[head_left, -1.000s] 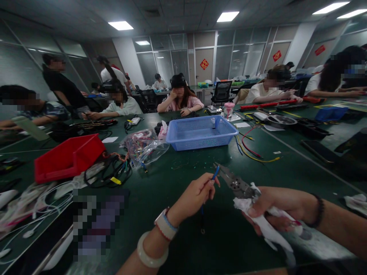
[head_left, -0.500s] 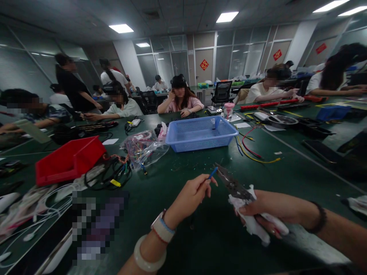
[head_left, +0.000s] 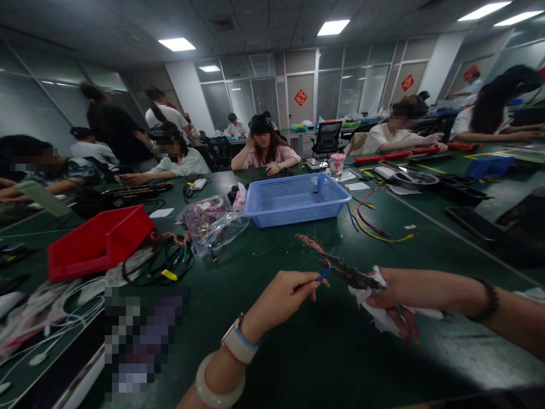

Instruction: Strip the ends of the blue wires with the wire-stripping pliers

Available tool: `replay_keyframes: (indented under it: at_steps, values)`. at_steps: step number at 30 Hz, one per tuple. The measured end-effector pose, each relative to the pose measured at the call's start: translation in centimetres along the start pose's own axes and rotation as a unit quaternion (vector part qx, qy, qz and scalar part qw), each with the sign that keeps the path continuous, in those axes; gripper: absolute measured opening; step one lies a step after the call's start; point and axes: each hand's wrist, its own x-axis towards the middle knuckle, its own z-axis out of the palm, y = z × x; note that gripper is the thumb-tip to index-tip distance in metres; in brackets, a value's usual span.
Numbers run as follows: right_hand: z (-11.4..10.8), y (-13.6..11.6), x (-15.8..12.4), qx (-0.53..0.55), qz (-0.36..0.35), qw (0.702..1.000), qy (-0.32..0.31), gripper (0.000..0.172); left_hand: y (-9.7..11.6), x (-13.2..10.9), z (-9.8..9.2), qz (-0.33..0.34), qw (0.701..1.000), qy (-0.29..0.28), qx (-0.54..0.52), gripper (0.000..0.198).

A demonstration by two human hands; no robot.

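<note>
My left hand pinches a thin blue wire, whose end reaches into the jaws of a metal wire stripper. My right hand grips the stripper's handles, which are wrapped in white tissue. Bare copper strands stick out past the stripper's tip. Both hands hover over the dark green table, close together at the near centre.
A blue mesh basket stands ahead, with a bag of coloured wires, a red bin and black cables to the left. Red and yellow wires lie to the right. Several people sit around the tables.
The stripper has tilted flatter and dropped slightly with my right hand. Copper strands now show beyond its tip. My left hand has shifted a little lower, still pinching the blue wire.
</note>
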Motion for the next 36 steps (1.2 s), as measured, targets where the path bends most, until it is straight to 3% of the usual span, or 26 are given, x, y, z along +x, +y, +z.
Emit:
replay_keyframes:
  at_steps: [8, 14, 21, 25, 29, 34, 36]
  values:
    - [0.1, -1.5, -0.9, -0.083, -0.017, 0.995, 0.055, 0.028, 0.1, 0.0, -0.2, 0.005, 1.0, -0.014, -0.008, 0.032]
    - [-0.1, -1.2, -0.7, -0.089, 0.0, 0.995, 0.033, 0.025, -0.2, 0.0, 0.1, 0.022, 1.0, -0.012, 0.019, 0.028]
    - [-0.2, -0.8, -0.1, -0.093, -0.033, 0.995, 0.011, 0.012, -0.2, 0.0, 0.2, 0.031, 0.999, -0.017, 0.034, 0.03]
    - [0.2, -0.9, -0.4, -0.112, -0.049, 0.992, 0.016, 0.015, -0.2, 0.0, 0.0, 0.037, 0.998, -0.016, 0.044, 0.03]
    - [0.7, -0.2, 0.2, -0.038, -0.049, 0.998, -0.003, 0.02, -0.8, 0.1, 0.1, 0.042, 0.998, 0.0, 0.042, 0.029]
    - [1.3, 1.1, 2.3, 0.144, -0.066, 0.977, -0.14, 0.03, -1.8, 0.2, 0.5, 0.043, 0.997, 0.062, 0.031, 0.027]
    - [1.5, 1.0, 3.1, 0.175, -0.082, 0.97, -0.148, 0.029, -2.1, 0.4, 0.7, 0.041, 0.995, 0.092, 0.029, 0.028]
